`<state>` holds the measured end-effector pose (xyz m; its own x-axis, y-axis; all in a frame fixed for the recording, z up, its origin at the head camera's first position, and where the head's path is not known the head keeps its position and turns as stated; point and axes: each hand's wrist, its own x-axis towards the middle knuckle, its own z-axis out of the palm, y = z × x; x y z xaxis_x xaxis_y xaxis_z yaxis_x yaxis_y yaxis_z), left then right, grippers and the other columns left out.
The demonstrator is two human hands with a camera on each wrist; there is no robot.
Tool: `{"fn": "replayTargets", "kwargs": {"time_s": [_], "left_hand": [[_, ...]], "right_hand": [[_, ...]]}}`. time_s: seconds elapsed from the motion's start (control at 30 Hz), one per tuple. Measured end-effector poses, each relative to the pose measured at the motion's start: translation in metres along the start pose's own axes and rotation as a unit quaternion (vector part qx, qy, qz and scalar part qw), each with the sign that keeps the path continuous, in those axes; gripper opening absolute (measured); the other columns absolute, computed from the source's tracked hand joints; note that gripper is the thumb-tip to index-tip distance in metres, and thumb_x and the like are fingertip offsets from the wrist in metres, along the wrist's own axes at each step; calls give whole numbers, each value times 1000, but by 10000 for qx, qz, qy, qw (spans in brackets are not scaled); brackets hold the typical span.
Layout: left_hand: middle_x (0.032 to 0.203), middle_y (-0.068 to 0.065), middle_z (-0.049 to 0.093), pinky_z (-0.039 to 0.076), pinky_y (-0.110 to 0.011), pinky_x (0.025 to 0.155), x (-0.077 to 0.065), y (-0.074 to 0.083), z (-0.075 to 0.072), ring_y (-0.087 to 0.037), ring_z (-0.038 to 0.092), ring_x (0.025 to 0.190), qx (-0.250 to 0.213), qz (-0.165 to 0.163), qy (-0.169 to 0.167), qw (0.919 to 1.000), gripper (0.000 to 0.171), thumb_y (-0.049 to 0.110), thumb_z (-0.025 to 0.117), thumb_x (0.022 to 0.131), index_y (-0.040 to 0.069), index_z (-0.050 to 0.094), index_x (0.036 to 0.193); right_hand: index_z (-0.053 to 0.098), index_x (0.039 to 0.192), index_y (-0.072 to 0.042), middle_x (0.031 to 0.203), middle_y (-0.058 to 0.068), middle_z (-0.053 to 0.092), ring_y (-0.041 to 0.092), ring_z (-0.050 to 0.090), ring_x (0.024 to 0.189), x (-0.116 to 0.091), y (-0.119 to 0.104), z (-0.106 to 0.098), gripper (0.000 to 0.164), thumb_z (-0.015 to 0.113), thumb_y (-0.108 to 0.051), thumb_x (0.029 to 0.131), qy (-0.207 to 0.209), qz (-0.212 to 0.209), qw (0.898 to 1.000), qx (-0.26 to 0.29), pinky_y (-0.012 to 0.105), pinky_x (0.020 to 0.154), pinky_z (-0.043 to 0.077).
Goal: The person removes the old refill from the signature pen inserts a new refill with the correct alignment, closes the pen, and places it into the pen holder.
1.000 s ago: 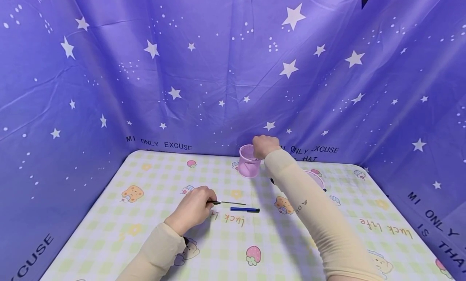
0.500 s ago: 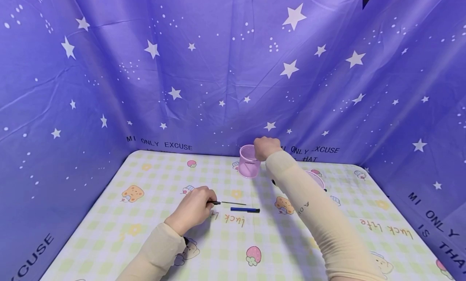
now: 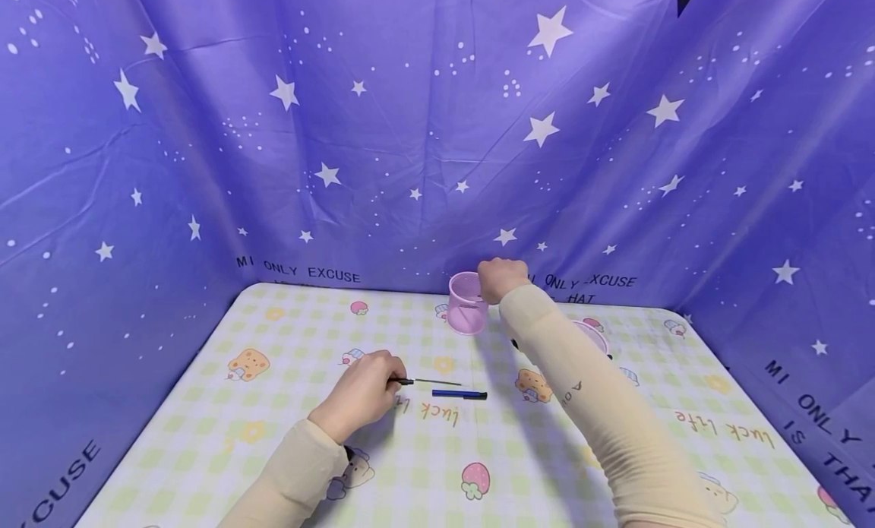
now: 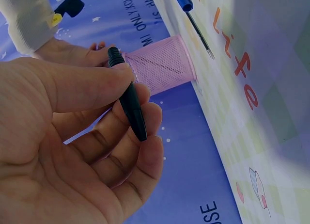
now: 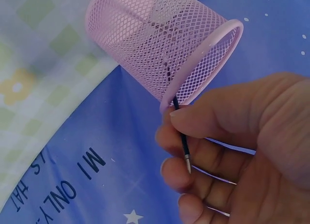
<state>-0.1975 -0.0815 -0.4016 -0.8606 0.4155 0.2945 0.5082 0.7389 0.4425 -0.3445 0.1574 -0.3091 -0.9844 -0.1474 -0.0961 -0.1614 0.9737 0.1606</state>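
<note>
Head view, pen parts: on the green-and-white checked table (image 3: 171,437) I see a slim blue barrel with a black end (image 3: 451,393) beside a thin dark refill (image 3: 437,382), both near the left hand (image 3: 358,391).
Head view, in the way: the cream right sleeve (image 3: 588,406) partly hides a pale pink, round-rimmed object (image 3: 593,336) from me; starry purple cloth (image 3: 410,133) hangs close behind.
Left wrist view, left hand: thumb and fingers pinch a black, tapered, threaded pen tip (image 4: 131,105).
Left wrist view, slip risk: it sits in the fingertips, so I judge a loosened pinch could send it rolling.
Right wrist view, right hand (image 5: 242,141): it grasps a second black refill with a metal point (image 5: 183,139) at the rim of the pink wire-mesh cup (image 5: 145,64).
Right wrist view, snag risk: catching that rim or mesh could bend the refill or, with a sideways pull, tip the cup.
</note>
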Motion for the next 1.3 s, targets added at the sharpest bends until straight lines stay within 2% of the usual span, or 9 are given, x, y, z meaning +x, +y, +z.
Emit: {"fn": "replayTargets", "kwargs": {"time_s": [0.4, 0.7, 0.93, 1.3], "left_hand": [[78, 7, 58, 47, -27, 67, -3, 4, 1, -8, 52, 71, 37, -44, 29, 10000, 16, -2, 70, 79, 14, 71, 84], [77, 7, 57, 47, -27, 66, -4, 6, 2, -7, 51, 69, 54, -8, 42, 10000, 16, -2, 70, 78, 14, 71, 83], [77, 7, 57, 46, -26, 65, -5, 6, 3, -7, 50, 69, 58, 0, 47, 10000, 16, -2, 70, 78, 13, 71, 83], [77, 8, 57, 46, -26, 65, -4, 5, 1, -7, 50, 69, 19, 17, 41, 10000, 16, -2, 70, 78, 13, 71, 82]], "right_hand": [[67, 105, -7, 109, 15, 66, 35, 62, 98, -7, 4, 3, 26, 58, -6, 81, 134, -43, 9999, 0, 52, 77, 50], [66, 102, -5, 109, 18, 65, 37, 63, 94, -14, 11, 3, 24, 56, 0, 80, 130, -143, 9990, 395, 51, 74, 52], [65, 102, -4, 110, 19, 64, 38, 61, 98, -19, 14, 1, 22, 56, -2, 81, 197, -198, 9982, 529, 52, 78, 51], [63, 92, -6, 104, 17, 65, 35, 62, 95, -18, 18, 2, 14, 56, -1, 81, 233, -161, 9967, 757, 49, 79, 50]]}}
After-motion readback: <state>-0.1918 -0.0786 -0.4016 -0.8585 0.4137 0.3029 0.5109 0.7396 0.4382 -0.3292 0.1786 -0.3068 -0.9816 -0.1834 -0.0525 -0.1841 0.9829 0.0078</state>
